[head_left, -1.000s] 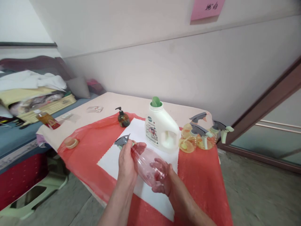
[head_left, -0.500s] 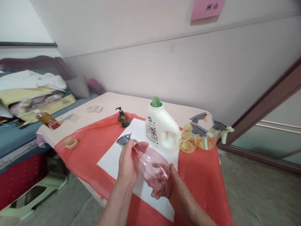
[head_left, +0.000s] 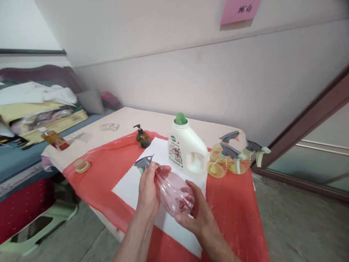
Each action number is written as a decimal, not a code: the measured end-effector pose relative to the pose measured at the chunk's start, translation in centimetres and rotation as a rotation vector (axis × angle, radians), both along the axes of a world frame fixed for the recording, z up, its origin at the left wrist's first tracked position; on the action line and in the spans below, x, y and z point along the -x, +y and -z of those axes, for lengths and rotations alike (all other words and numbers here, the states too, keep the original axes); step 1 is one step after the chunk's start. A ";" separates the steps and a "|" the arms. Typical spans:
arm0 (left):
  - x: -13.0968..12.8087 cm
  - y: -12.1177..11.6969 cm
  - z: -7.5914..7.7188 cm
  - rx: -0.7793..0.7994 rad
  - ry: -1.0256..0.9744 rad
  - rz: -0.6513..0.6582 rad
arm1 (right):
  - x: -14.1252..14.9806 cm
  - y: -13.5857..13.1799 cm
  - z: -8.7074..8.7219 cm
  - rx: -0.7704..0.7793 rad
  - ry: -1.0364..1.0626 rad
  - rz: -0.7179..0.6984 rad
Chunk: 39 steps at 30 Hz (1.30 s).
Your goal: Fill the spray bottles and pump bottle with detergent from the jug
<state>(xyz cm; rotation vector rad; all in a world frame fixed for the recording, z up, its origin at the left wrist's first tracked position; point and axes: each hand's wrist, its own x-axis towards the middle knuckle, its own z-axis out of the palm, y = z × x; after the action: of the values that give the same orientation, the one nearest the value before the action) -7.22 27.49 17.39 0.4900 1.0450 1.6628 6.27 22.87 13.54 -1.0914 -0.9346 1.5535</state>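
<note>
A pink see-through spray bottle (head_left: pixel 174 191) with a grey trigger head (head_left: pixel 144 161) lies tilted between my two hands, over a white cloth (head_left: pixel 128 185). My left hand (head_left: pixel 148 189) is closed round its neck, just below the trigger head. Thumb and fingers of my right hand (head_left: pixel 197 211) grip the bottle's base. Just beyond the bottle stands a large white detergent jug (head_left: pixel 188 149) without its cap, a green spout (head_left: pixel 180 118) showing in its mouth.
Several spray bottles with yellowish liquid (head_left: pixel 218 167) stand at the right. A dark pump bottle (head_left: pixel 143 139) stands behind the cloth. On the red sheet (head_left: pixel 103 163) lies a round cap (head_left: pixel 82 166). An amber bottle (head_left: pixel 54 139) lies at the table's left edge, near a bed (head_left: pixel 16 160).
My right hand has shifted its hold on the bottle's base: its thumb and fingers now wrap it from the outside. The left hand stays at the neck.
</note>
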 end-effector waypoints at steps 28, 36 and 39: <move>-0.9 -1.1 -0.5 0.041 0.638 0.135 | -0.9 0.4 3.9 -0.248 -0.534 -0.137; -1.1 -0.7 0.2 0.063 0.517 0.283 | -0.6 0.7 4.8 -0.396 -0.635 0.013; -1.3 -0.7 -0.1 0.024 0.510 0.283 | -0.6 0.9 4.6 -0.400 -0.657 0.058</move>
<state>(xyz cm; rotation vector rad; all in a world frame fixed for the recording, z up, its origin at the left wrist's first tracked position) -5.96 26.82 17.52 1.0328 1.2887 1.2988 6.90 23.79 8.97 -1.3344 -1.5565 0.8941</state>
